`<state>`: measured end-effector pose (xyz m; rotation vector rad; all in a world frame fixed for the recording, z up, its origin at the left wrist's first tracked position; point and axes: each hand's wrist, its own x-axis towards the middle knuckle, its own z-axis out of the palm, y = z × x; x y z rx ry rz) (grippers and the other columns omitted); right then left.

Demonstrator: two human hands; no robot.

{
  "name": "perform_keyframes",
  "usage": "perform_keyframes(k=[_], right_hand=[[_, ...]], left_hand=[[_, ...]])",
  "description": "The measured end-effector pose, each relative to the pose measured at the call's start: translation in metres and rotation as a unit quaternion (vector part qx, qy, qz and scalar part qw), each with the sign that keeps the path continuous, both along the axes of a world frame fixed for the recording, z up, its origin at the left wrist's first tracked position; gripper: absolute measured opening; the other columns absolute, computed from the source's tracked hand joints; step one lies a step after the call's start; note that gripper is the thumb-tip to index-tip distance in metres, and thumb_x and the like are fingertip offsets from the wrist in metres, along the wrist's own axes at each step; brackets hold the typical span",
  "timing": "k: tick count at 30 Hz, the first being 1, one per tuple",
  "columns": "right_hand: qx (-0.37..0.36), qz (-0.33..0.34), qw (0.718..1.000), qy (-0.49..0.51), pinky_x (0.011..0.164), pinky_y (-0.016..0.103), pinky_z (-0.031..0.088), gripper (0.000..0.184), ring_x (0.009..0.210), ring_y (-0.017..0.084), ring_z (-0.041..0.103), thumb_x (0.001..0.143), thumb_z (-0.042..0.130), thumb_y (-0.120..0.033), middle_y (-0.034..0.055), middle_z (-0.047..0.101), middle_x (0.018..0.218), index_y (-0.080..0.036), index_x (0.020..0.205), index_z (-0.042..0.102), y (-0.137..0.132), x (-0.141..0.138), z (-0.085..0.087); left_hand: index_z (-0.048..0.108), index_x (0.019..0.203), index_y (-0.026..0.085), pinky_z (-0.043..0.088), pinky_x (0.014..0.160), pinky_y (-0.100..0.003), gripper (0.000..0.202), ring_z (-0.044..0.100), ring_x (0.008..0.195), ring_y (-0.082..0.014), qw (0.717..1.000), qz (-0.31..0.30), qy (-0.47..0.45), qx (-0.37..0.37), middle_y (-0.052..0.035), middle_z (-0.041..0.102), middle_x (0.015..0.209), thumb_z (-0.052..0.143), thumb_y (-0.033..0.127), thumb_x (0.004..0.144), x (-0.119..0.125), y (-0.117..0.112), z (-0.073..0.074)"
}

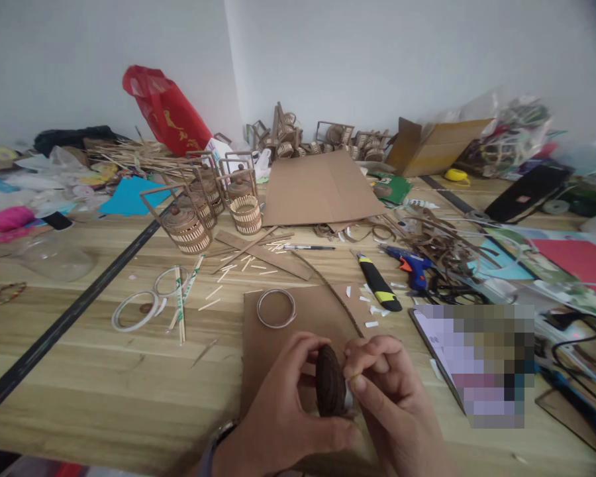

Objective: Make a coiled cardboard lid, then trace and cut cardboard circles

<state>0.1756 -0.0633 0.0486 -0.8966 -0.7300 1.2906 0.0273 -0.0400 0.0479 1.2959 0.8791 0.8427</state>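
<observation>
My left hand (288, 404) grips a dark brown coiled disc (330, 381) by its edges, thumb below and fingers above, so that it stands on its side. Close against the disc's right face, my right hand (390, 391) is closed in a pinch on a small white piece (348, 396), mostly hidden by the fingers. From behind my right hand a thin brown cord (328, 286) runs up and to the left; its near end is hidden. Both hands are over a brown cardboard sheet (258, 358), on which a ring of tape (276, 309) lies.
A yellow-black utility knife (379, 281), a blue glue gun (411, 265) and a phone-like device (457, 358) lie to the right. Left are tape rolls (135, 311) and wrapped chopsticks (179, 305). Behind stand small handled baskets (186, 228) and a larger cardboard sheet (322, 189).
</observation>
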Motion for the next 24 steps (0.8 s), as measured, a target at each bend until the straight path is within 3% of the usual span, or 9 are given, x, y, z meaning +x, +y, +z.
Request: perform_keyframes(k=[3,10,13,17,19,24], right_hand=[[0.061,0.009,0.997,-0.053,0.072,0.027,0.051,0.024,0.075,0.016,0.064,0.083,0.082,-0.032,-0.0026,0.070,0.076,-0.031,0.097,0.063,0.001,0.003,-0.009],[0.100,-0.098,0.978,-0.152,0.093,0.035,0.044,0.027,0.087,0.019,0.064,0.082,0.083,-0.041,-0.0028,0.070,0.075,-0.032,0.100,0.064,0.000,-0.007,-0.008],[0.130,-0.084,0.968,-0.196,0.095,0.036,0.041,0.026,0.084,0.019,0.064,0.088,0.077,-0.038,-0.0027,0.070,0.078,-0.035,0.110,0.063,0.000,-0.003,-0.008],[0.201,-0.027,0.938,-0.283,0.097,0.035,0.040,0.041,0.087,0.019,0.062,0.091,0.069,-0.015,-0.0025,0.069,0.084,-0.037,0.124,0.056,0.001,0.011,-0.010],[0.231,-0.009,0.920,-0.315,0.095,0.033,0.042,0.045,0.092,0.020,0.059,0.088,0.066,-0.007,-0.0018,0.068,0.086,-0.036,0.121,0.057,0.002,0.017,-0.009],[0.263,0.015,0.899,-0.350,0.083,0.028,0.048,0.039,0.094,0.020,0.055,0.085,0.063,-0.005,0.0017,0.061,0.093,-0.031,0.113,0.058,0.002,0.022,-0.004]], left_hand=[[0.057,0.118,0.023,0.054,0.088,-0.037,0.071,0.060,0.103,-0.0261,1.000,0.000,-0.001,-0.005,-0.0066,0.051,0.120,0.089,0.046,0.059,0.001,-0.001,0.000],[0.056,0.118,0.023,0.055,0.088,-0.036,0.064,0.061,0.103,-0.0251,0.999,0.017,0.032,0.024,-0.0062,0.051,0.121,0.085,0.032,0.062,0.000,-0.004,-0.003],[0.056,0.117,0.023,0.055,0.088,-0.035,0.064,0.061,0.105,-0.0252,0.999,0.023,0.034,0.028,-0.0059,0.051,0.122,0.085,0.027,0.060,-0.001,-0.005,-0.005],[0.056,0.121,0.024,0.055,0.090,-0.034,0.070,0.060,0.108,-0.0252,0.997,0.024,0.048,0.052,-0.0059,0.050,0.125,0.086,0.021,0.058,-0.003,-0.005,-0.007],[0.056,0.124,0.025,0.055,0.093,-0.034,0.073,0.059,0.113,-0.0270,0.996,0.015,0.055,0.067,-0.0066,0.049,0.129,0.086,0.021,0.058,-0.004,-0.005,-0.008],[0.054,0.130,0.026,0.055,0.097,-0.037,0.082,0.055,0.123,-0.0307,0.991,0.002,0.076,0.113,-0.0083,0.047,0.135,0.088,0.020,0.056,-0.008,-0.007,-0.010]])
